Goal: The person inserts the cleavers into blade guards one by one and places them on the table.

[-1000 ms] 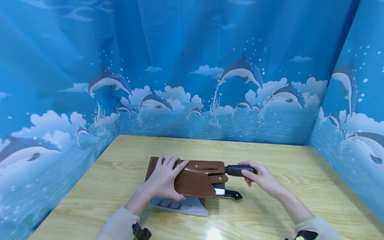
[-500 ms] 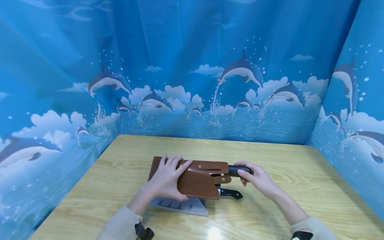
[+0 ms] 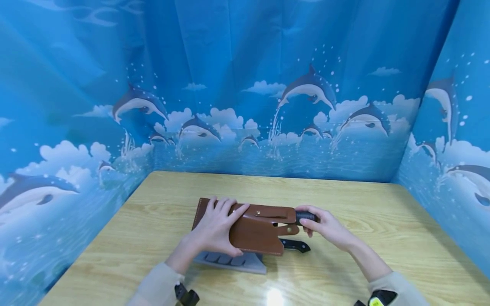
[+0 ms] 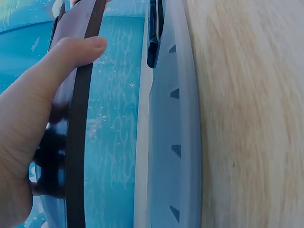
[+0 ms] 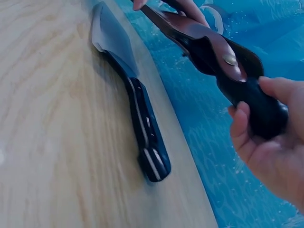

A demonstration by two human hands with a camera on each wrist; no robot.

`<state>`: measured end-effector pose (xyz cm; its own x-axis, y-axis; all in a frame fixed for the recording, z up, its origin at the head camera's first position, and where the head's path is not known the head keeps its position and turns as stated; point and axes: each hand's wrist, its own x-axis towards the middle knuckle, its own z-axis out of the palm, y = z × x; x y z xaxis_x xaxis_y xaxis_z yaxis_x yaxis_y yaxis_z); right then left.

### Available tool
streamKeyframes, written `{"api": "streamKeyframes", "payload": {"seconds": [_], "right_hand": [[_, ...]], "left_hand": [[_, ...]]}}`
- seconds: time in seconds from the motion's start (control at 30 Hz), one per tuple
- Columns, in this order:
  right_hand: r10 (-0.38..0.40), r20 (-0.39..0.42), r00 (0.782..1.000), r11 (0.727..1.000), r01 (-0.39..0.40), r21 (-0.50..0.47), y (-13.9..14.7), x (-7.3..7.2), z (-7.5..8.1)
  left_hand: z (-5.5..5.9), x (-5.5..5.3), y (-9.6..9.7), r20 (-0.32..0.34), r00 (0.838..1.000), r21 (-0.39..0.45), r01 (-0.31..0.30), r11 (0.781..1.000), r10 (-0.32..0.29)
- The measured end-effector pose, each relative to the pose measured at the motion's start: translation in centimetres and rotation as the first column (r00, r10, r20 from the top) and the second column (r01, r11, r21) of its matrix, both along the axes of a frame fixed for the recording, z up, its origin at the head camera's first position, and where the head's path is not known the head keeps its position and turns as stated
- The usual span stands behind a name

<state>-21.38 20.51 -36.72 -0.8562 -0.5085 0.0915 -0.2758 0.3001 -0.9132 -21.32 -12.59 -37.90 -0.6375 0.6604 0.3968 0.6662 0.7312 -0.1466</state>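
Observation:
A brown leather knife sheath [image 3: 264, 233] is held raised above the table in my left hand [image 3: 218, 229]. My fingers lie over its far edge and the thumb grips its near edge. A black knife handle [image 3: 305, 217] sticks out of the sheath's right end; the blade is hidden inside. My right hand [image 3: 325, 223] grips this handle, thumb and fingers around it in the right wrist view. Below the sheath, a second knife with a black riveted handle [image 3: 295, 245] lies on the table, its blade in a pale translucent slotted guard [image 3: 233, 260].
The wooden table [image 3: 344, 263] carries the guarded knife, whose handle points right. A strap with a metal snap [image 5: 230, 60] hangs beside the held handle. A blue dolphin-print curtain [image 3: 245, 106] surrounds the table's back and sides.
The sheath has moved slightly right in my left hand, while my right hand has moved left with the handle. Less of the handle shows, so the knife sits deeper in the sheath.

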Motion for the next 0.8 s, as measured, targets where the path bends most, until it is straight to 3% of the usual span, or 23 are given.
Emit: {"api": "streamKeyframes", "payload": {"seconds": [0.2,0.4,0.8], "right_hand": [[-0.065,0.021,0.998,0.998,0.065,0.021,0.6,0.2,0.9],[-0.117,-0.015,0.993,0.992,0.118,0.032,0.4,0.2,0.7],[-0.126,-0.042,0.991,0.992,0.124,-0.036,-1.0,-0.2,0.3]], "left_hand": [[0.1,-0.1,-0.1,-0.022,1.000,0.018,-0.006,1.000,0.006],[0.2,0.0,-0.2,-0.002,1.000,0.020,-0.021,1.000,0.021],[0.7,0.1,0.0,0.006,1.000,0.027,-0.014,1.000,0.014]]}}
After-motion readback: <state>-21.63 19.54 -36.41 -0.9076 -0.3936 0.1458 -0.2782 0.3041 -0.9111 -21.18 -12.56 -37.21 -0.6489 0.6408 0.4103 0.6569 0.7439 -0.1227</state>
